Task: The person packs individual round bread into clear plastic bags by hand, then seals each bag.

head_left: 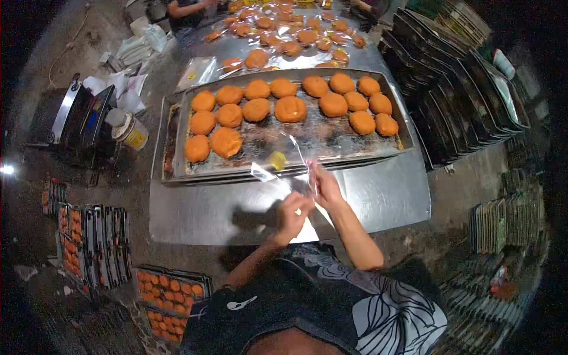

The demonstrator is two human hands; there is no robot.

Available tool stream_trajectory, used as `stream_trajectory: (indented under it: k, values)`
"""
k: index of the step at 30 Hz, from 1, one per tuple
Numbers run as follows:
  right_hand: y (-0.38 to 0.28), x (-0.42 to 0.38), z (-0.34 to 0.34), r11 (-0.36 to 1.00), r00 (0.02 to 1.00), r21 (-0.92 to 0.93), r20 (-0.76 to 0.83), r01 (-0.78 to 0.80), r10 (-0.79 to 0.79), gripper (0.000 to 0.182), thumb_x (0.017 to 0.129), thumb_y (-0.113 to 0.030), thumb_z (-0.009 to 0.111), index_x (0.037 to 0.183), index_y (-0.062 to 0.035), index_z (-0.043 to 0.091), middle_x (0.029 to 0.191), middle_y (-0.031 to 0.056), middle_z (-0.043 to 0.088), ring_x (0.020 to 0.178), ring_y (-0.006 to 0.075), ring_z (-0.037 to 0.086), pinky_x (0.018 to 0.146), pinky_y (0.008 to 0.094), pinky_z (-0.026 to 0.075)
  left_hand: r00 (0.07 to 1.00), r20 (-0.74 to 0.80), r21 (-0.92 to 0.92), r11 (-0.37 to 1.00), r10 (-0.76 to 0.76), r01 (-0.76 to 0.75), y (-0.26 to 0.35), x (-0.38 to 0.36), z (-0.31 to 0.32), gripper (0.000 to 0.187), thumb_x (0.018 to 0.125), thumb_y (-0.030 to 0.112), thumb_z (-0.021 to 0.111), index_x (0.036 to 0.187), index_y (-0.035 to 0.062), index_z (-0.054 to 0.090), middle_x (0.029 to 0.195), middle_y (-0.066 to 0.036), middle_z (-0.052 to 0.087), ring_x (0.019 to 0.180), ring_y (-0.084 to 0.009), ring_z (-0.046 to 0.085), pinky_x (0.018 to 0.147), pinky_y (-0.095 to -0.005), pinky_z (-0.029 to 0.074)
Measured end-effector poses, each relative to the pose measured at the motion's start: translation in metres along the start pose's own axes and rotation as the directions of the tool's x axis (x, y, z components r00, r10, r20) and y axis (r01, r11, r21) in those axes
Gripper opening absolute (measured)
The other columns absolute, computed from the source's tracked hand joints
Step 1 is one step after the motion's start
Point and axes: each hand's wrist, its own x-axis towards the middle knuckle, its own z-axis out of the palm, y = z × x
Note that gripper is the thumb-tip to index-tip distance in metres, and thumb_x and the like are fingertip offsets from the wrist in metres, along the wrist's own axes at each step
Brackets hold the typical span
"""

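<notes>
In front of my body, both hands are on a clear plastic bag [300, 184] with a yellow printed patch; its glossy film catches the light. My left hand [293, 214] is closed at the bag's lower edge. Slightly higher and to the right, my right hand [324, 184] pinches the film between thumb and fingers. Just beyond them lies a metal baking tray [331, 155] with round orange-brown buns [290, 109] along its back and sides. Its front middle shows bare, stained metal. Whether the bag contains anything is hard to see.
Wrapped buns [306, 36] are heaped at the table's far end, near other people's arms [192, 8]. Stacked dark trays [455, 89] stand on the right. A lidded jar [129, 130] is at the left, with trays of buns [168, 290] low down.
</notes>
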Motion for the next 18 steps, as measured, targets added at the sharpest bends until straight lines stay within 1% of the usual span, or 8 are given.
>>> stream_trajectory:
  k: [1,4,6,7,8,9,12,18]
  values:
    - [0.011,0.014,0.045,0.916,0.943,-0.326,-0.151,0.236,-0.296,0.037,0.088,-0.037,0.038,0.111,-0.0094,0.046,0.097,0.0045,0.058,0.081,0.0208,0.055,0.08,0.0341,0.042,0.983,-0.166,0.046,0.996,0.077,-0.07,-0.015,0.003,-0.005,0.03,0.07,0.005,0.062,0.1,0.0016,0.058,0.065,-0.006,0.052,0.061,-0.016,0.052,0.055,-0.0275,0.043]
    - [0.063,0.031,0.096,0.984,0.993,0.165,0.112,-0.066,0.048,0.041,0.087,-0.033,0.04,0.117,-0.0059,0.04,0.104,0.0141,0.054,0.092,0.0224,0.054,0.086,0.0356,0.04,0.778,-0.513,-0.557,0.831,-0.363,0.02,-0.023,0.03,-0.044,0.04,0.077,0.008,0.056,0.114,0.0003,0.042,0.071,-0.005,0.054,0.065,-0.0173,0.055,0.057,-0.0293,0.047]
    - [0.107,0.053,0.067,0.908,0.91,0.063,0.052,-0.415,0.412,0.032,0.087,-0.021,0.043,0.115,-0.0061,0.043,0.105,0.0157,0.054,0.095,0.0241,0.054,0.085,0.037,0.043,0.786,-0.089,-0.824,0.488,-0.612,0.287,-0.063,0.02,-0.119,0.031,0.084,0.02,0.047,0.109,0.0036,0.041,0.078,-0.005,0.052,0.07,-0.0168,0.054,0.067,-0.0327,0.046]
    - [0.117,0.062,0.095,0.931,0.965,-0.267,0.01,-0.249,0.261,0.028,0.083,-0.015,0.046,0.107,-0.0019,0.047,0.096,0.0142,0.057,0.088,0.025,0.057,0.079,0.0366,0.046,0.74,0.151,-0.867,0.273,-0.655,0.417,-0.081,0.013,-0.151,0.028,0.088,0.026,0.043,0.107,0.0053,0.04,0.082,-0.005,0.051,0.072,-0.0166,0.054,0.072,-0.0345,0.046]
    - [0.128,0.097,0.066,0.49,0.981,-0.871,0.116,0.027,0.153,0.028,0.087,-0.014,0.042,0.108,0.0037,0.046,0.091,0.0218,0.058,0.082,0.0281,0.06,0.067,0.0333,0.05,0.794,-0.017,-0.948,0.263,-0.608,0.181,-0.104,0.004,-0.169,0.027,0.088,0.026,0.042,0.107,0.0064,0.041,0.082,-0.003,0.051,0.076,-0.0157,0.053,0.075,-0.0358,0.045]
    - [0.118,0.123,0.097,-0.192,0.999,-0.981,0.041,0.039,-0.005,0.039,0.084,-0.017,0.047,0.116,0.0032,0.04,0.095,0.0229,0.056,0.09,0.0307,0.057,0.072,0.036,0.048,0.802,-0.193,-0.97,0.236,-0.566,-0.066,-0.12,-0.006,-0.181,0.026,0.089,0.026,0.042,0.106,0.0074,0.041,0.082,-0.002,0.05,0.079,-0.0148,0.052,0.078,-0.037,0.044]
    - [0.158,0.197,0.091,-0.787,0.822,-0.526,0.258,-0.321,-0.508,0.063,0.075,-0.035,0.056,0.121,0.0015,0.032,0.1,0.0273,0.051,0.091,0.0318,0.055,0.074,0.0375,0.046,0.489,-0.41,-0.91,0.384,-0.77,-0.157,-0.077,0.02,-0.215,0.025,0.086,0.024,0.046,0.105,0.0072,0.042,0.087,-0.002,0.049,0.089,-0.0168,0.05,0.082,-0.0431,0.042]
    - [0.11,0.211,0.091,-0.603,0.983,-0.784,-0.049,-0.147,-0.177,0.065,0.071,-0.037,0.059,0.121,0.0003,0.041,0.107,0.0261,0.048,0.105,0.0315,0.047,0.083,0.0374,0.042,0.526,-0.402,-0.915,0.309,-0.75,-0.26,-0.078,0.026,-0.263,0.031,0.077,0.02,0.054,0.102,0.0045,0.043,0.102,-0.008,0.042,0.102,-0.0259,0.043,0.089,-0.0523,0.035]
